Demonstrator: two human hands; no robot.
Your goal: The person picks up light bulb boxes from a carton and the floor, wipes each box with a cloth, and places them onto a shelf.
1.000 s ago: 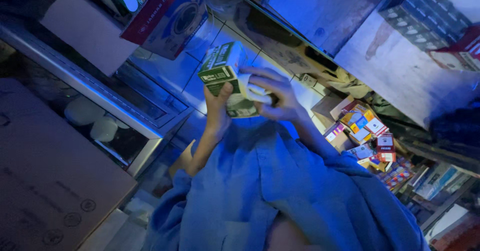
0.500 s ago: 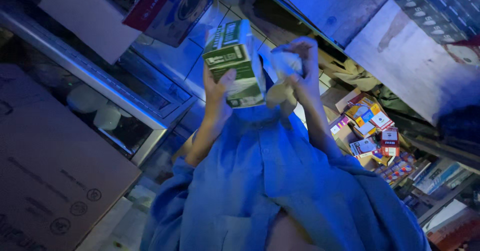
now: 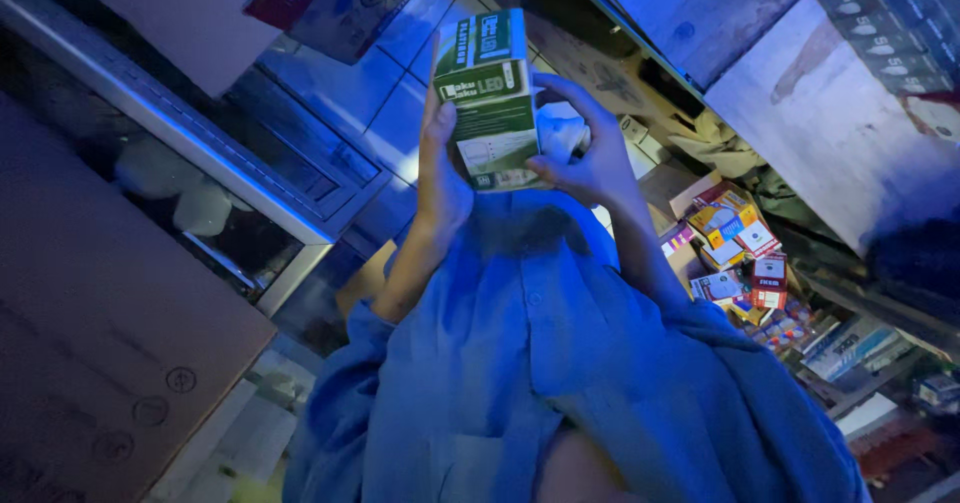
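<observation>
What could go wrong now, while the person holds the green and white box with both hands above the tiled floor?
1. The green and white cardboard box is held only at its sides by the left hand and the right hand; a loose grip might let it fall onto the tiled floor.
2. The pile of small colourful boxes lies close beside the person; a step could knock it.

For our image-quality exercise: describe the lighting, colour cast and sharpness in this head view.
Head view: strong blue cast, dim overall; the green and white box between left hand and right hand is brightest and fairly sharp; the cardboard carton sits in shadow.
</observation>
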